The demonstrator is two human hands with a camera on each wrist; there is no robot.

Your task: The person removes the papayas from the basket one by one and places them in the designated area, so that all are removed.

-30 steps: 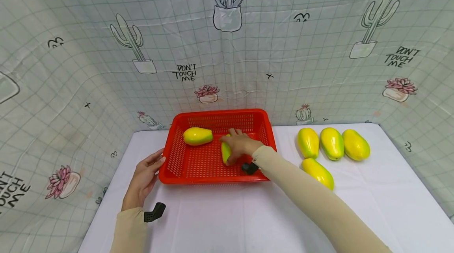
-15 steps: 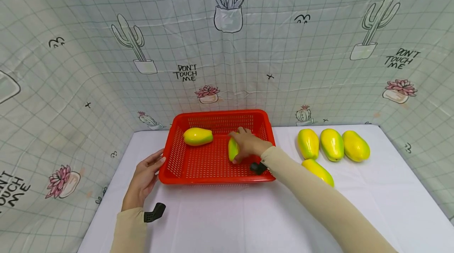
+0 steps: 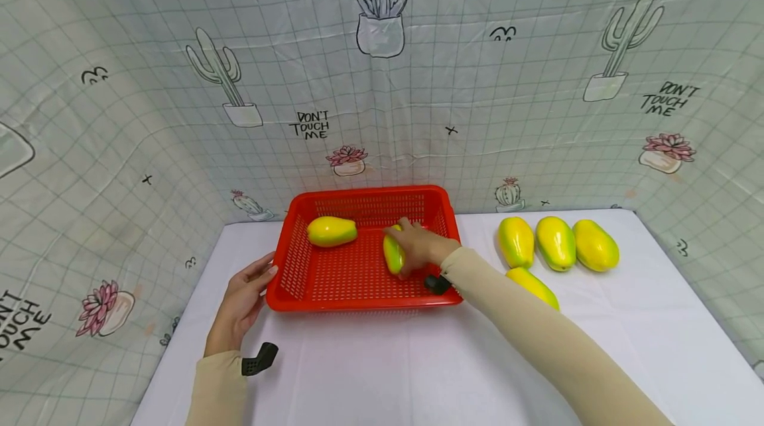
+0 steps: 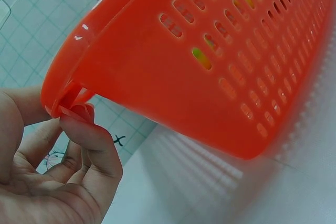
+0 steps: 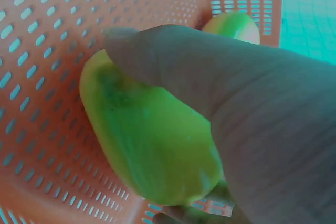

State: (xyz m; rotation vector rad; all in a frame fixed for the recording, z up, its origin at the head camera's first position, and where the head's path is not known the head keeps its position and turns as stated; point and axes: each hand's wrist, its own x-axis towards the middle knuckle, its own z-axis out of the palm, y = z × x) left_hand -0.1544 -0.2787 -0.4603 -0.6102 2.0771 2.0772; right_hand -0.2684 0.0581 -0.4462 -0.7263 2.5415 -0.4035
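Note:
A red plastic basket [image 3: 358, 303] with slotted walls stands on the table, tipped neither way. My left hand [image 3: 243, 293] pinches its left rim between thumb and fingers, as the left wrist view shows with the basket wall [image 4: 142, 72] close by. Inside the basket, at its right half, my right hand [image 3: 420, 247] grips a yellow-green papaya [image 3: 393, 252]. From the right wrist, the thumb [image 5: 173, 56] lies across that papaya [image 5: 152, 140], while most other fingers are hidden. Another papaya [image 3: 331, 231] lies on its side in the basket's back left.
On the white tabletop [image 3: 358, 373] to the right, several papayas [image 3: 556, 243] lie close together. One nearer papaya [image 3: 533, 288] is partly covered by my right sleeve. Behind the basket hangs a grid-patterned cloth [image 3: 412, 94] with plant drawings.
My right hand has shifted the papaya a little to the right inside the basket, and its near end now angles slightly rightward. The left hand has stayed at the rim.

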